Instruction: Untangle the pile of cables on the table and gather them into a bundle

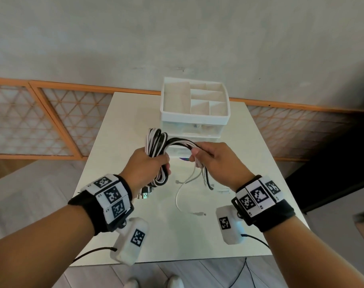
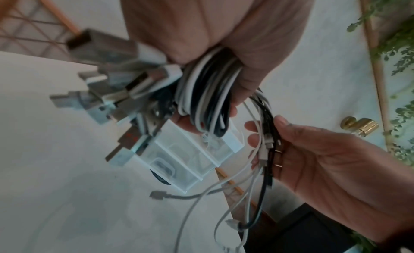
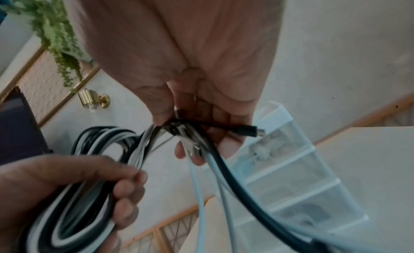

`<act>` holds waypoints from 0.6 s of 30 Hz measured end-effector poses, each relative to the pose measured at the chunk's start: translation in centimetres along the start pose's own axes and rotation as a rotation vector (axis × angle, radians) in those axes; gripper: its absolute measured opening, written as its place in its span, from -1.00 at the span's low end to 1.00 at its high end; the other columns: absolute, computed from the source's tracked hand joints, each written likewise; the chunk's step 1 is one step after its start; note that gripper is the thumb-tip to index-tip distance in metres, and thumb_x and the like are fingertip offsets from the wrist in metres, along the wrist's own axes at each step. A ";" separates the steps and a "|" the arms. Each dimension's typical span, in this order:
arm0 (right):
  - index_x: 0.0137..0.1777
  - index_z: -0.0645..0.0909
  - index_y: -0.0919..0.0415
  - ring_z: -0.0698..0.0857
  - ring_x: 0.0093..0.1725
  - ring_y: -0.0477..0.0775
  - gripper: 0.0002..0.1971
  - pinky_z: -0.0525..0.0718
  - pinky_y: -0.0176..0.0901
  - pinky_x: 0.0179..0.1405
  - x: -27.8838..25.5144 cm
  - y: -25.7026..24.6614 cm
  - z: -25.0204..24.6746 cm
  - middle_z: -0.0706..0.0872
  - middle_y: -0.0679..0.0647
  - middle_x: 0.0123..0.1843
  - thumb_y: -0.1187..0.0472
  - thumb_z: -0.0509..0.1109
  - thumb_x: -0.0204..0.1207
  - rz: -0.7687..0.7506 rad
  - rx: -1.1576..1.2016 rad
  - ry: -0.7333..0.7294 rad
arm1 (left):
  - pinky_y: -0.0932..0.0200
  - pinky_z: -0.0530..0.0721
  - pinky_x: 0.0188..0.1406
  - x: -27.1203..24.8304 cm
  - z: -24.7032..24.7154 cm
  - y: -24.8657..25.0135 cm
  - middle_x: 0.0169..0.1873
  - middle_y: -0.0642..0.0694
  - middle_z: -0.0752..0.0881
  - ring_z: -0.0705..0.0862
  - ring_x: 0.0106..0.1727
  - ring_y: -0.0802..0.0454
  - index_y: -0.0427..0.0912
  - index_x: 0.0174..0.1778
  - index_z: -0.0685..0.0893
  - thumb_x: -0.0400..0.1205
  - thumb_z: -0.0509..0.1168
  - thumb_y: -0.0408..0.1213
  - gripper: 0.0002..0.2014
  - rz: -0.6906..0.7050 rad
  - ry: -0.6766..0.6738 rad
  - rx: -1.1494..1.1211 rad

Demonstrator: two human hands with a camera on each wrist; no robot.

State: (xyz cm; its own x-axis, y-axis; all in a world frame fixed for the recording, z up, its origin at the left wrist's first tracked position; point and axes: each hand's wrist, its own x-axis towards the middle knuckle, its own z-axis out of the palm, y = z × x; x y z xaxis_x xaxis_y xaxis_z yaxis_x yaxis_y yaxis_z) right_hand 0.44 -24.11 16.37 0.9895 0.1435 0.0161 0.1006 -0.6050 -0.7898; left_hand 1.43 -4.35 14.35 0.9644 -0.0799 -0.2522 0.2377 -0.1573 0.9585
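Hands apart above table (image 1: 123,229), left hand (image 1: 144,167) gripping cable coil (image 1: 156,142), right hand (image 1: 215,161) pinching ends

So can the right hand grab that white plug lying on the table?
Probably not now: the right hand is busy pinching cable ends. The plug lies uncovered on the table.

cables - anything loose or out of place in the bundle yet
Yes: the left hand grips a neat coil, but the ends gathered in the right hand hang uneven, and one white cable trails onto the table.
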 end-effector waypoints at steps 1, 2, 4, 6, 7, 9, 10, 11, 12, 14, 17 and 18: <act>-0.14 0.74 0.14 0.65 -0.35 -0.23 -0.73 0.57 -0.22 -0.12 0.0 0.3 0.2 0.71 -0.21 -0.41 0.12 0.29 0.73 -0.010 -0.013 0.023 | -0.26 0.76 0.02 0.0 0.0 0.1 -0.43 -0.18 0.77 0.76 -0.30 -0.16 -0.25 -0.29 0.71 0.62 0.40 -0.30 -0.82 -0.003 -0.012 -0.015; -0.17 0.75 0.15 0.65 -0.37 -0.22 -0.72 0.57 -0.22 -0.15 0.0 0.4 0.6 0.69 -0.16 -0.43 0.11 0.30 0.72 -0.017 -0.002 0.063 | -0.20 0.77 -0.08 -0.1 0.1 0.3 -0.42 -0.19 0.78 0.76 -0.32 -0.12 -0.23 -0.30 0.71 0.60 0.45 -0.16 -0.76 -0.002 -0.033 -0.020; -0.18 0.75 0.17 0.65 -0.41 -0.16 -0.72 0.59 -0.20 -0.25 -0.2 0.1 1.9 0.69 -0.09 -0.45 0.11 0.32 0.70 -0.025 0.053 0.163 | 0.03 0.72 -0.26 -0.5 0.4 0.8 -0.40 -0.17 0.78 0.75 -0.35 -0.02 -0.16 -0.32 0.71 0.46 0.49 0.18 -0.58 0.005 -0.077 -0.021; -0.16 0.73 0.20 0.62 -0.46 -0.04 -0.74 0.60 -0.08 -0.41 -0.5 -0.5 3.3 0.69 0.01 -0.44 0.13 0.32 0.71 -0.034 0.151 0.250 | 0.15 0.67 -0.27 -0.7 0.8 1.1 -0.40 -0.07 0.80 0.76 -0.33 0.05 -0.04 -0.33 0.73 0.30 0.40 0.37 -0.51 0.048 -0.105 -0.001; -0.17 0.71 0.22 0.57 -0.48 -0.01 -0.74 0.56 -0.05 -0.46 -0.6 -0.9 4.0 0.67 0.07 -0.44 0.15 0.32 0.71 -0.061 0.195 0.290 | 0.16 0.70 -0.25 -0.8 1.0 1.3 -0.38 -0.03 0.81 0.78 -0.30 0.05 -0.02 -0.29 0.75 0.26 0.36 0.41 -0.48 0.069 -0.117 0.010; -0.20 0.64 0.22 0.53 -0.45 -0.03 -0.77 0.51 -0.17 -0.46 -0.9 -1.6 5.3 0.63 0.05 -0.42 0.27 0.30 0.70 -0.172 0.198 0.360 | 0.10 0.79 -0.18 -0.6 1.4 1.8 -0.31 -0.07 0.85 0.84 -0.20 -0.03 -0.09 -0.16 0.78 0.24 0.34 0.46 -0.36 0.067 -0.123 -0.010; -0.17 0.64 0.25 0.56 -0.39 -0.02 -0.81 0.52 -0.20 -0.39 -1.0 -1.8 6.1 0.65 0.06 -0.36 0.35 0.28 0.67 -0.221 0.170 0.375 | 0.12 0.80 -0.22 -0.5 1.6 1.9 -0.31 -0.09 0.85 0.85 -0.20 -0.04 -0.14 -0.15 0.78 0.27 0.36 0.43 -0.35 0.052 -0.115 -0.042; -0.09 0.66 0.29 0.59 -0.30 0.00 -0.85 0.56 -0.19 -0.32 -1.0 -1.8 6.9 0.66 0.09 -0.26 0.42 0.26 0.63 -0.259 0.136 0.378 | 0.17 0.77 -0.29 -0.4 1.8 2.0 -0.35 -0.08 0.85 0.85 -0.23 -0.01 -0.17 -0.17 0.77 0.33 0.40 0.38 -0.40 0.037 -0.099 -0.083; 0.04 0.67 0.33 0.61 -0.19 0.03 -0.83 0.61 -0.14 -0.23 -1.1 -1.6 7.7 0.66 0.13 -0.15 0.43 0.24 0.60 -0.287 0.097 0.372 | 0.20 0.76 -0.31 -0.4 1.9 2.1 -0.35 -0.07 0.85 0.85 -0.24 0.01 -0.17 -0.16 0.78 0.38 0.45 0.30 -0.47 0.022 -0.080 -0.120; 0.34 0.60 0.26 0.62 0.07 0.09 -0.69 0.68 0.09 0.00 -1.2 -0.6 8.7 0.62 0.13 0.14 0.28 0.23 0.64 -0.305 0.046 0.312 | 0.07 0.82 -0.13 -0.2 1.8 2.0 -0.21 -0.14 0.88 0.87 -0.12 -0.05 -0.18 -0.05 0.81 0.45 0.52 0.16 -0.55 -0.002 -0.043 -0.171; 0.54 0.48 -0.01 0.51 0.38 -0.16 -0.57 0.57 0.23 0.38 -1.5 0.4 8.6 0.47 0.01 0.46 0.00 0.15 0.71 -0.239 0.135 0.158 | -0.09 0.81 -0.01 -0.1 1.4 1.5 -0.13 -0.24 0.87 0.86 -0.05 -0.17 -0.21 -0.04 0.81 0.48 0.53 0.05 -0.63 -0.012 -0.049 -0.227; 0.56 0.46 -0.07 0.47 0.39 -0.28 -0.56 0.52 0.21 0.45 -1.5 0.5 8.4 0.44 -0.02 0.50 -0.04 0.13 0.71 -0.215 0.173 0.111 | -0.01 0.80 -0.13 -0.1 1.3 1.5 -0.19 -0.21 0.86 0.86 -0.10 -0.15 -0.19 -0.10 0.81 0.50 0.53 0.01 -0.69 -0.014 -0.054 -0.250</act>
State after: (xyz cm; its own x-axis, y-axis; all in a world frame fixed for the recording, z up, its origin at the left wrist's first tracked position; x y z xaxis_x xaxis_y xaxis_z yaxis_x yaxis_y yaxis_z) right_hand -1.87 -18.06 10.82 0.9538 0.1618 0.2532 0.2990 -0.4265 -0.8537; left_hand 1.49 -5.88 15.64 0.9548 -0.1326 -0.2660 0.2788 0.0891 0.9562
